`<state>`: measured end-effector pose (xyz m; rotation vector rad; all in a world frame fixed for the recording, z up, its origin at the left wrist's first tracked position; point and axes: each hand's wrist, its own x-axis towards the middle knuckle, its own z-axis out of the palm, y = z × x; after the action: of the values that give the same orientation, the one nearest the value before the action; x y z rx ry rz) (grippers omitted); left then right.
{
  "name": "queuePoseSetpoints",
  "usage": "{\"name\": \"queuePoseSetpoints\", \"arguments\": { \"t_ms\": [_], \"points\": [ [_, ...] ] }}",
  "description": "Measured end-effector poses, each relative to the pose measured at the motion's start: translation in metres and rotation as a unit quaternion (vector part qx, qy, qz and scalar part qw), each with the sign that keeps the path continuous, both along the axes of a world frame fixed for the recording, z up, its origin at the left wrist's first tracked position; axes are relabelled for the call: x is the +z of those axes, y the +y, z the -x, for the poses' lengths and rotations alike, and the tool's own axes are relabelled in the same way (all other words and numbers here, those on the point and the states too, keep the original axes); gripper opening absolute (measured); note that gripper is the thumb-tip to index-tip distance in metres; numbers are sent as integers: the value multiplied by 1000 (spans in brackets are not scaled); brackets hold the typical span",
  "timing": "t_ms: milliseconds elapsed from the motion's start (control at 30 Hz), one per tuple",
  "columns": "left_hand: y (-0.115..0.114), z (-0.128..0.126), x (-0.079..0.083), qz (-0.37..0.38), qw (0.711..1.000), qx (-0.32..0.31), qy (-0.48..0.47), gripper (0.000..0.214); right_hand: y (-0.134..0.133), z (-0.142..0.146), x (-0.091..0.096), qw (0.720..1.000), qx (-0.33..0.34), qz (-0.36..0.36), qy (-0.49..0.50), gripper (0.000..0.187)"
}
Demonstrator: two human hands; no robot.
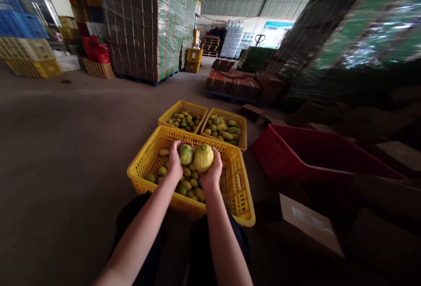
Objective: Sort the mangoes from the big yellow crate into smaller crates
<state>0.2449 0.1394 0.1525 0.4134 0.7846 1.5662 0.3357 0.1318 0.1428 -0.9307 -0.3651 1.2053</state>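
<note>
My left hand is closed around a green papaya with yellowish patches. A larger, yellower papaya, its end facing me, rests in my right hand, whose fingers curl around its right side and underneath. Both fruits are held side by side above a large yellow plastic crate. Several smaller-looking green and yellow papayas lie in the bottom of this crate, partly hidden by my forearms.
Behind stand two yellow crates, a left crate and a right crate, both with similar fruit. A red tub and an opened cardboard box are on my right. Wrapped carton stacks and piled boxes stand farther back.
</note>
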Motion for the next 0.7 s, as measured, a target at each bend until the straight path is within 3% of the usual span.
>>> {"name": "queuePoseSetpoints", "arguments": {
  "t_ms": [167, 333, 700],
  "points": [
    [3, -2, -3, 79, 995, 5, -63, 23, 11, -6, -7, 996, 25, 68, 50, 26],
    [7, 1, -5, 96, 989, -26, -105, 18, 18, -10, -20, 990, 64, 118, 38, 26],
    [8, 14, -5, 179, 972, -51, -142, 18, 20, 1, -22, 988, 64, 125, 57, 27]
  ]
}}
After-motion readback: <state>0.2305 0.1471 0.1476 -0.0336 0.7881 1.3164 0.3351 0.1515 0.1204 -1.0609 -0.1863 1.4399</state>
